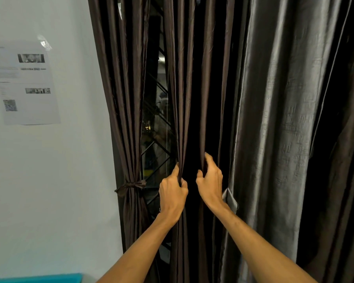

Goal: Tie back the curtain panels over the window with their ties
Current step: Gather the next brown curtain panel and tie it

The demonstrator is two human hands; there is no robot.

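With the leftmost dark brown satin panel [127,119] knotted in its brown fabric tie [131,185], left hand [173,189] and right hand [209,181] each clutch pleats of the middle brown curtain panel [184,88] over the window, so gathering looks underway, and next comes bunching it and finding its tie.

You get soft, even indoor light on the wall [49,180] at 9 o'clock, no hard shadows. At 3 o'clock the grey curtain [274,119] shows sheen, w/ black folds btwn. The window [157,119] is dark, faint reflections only. The notice [27,84] text is too soft to read. Edges bow from the wide-angle lens.
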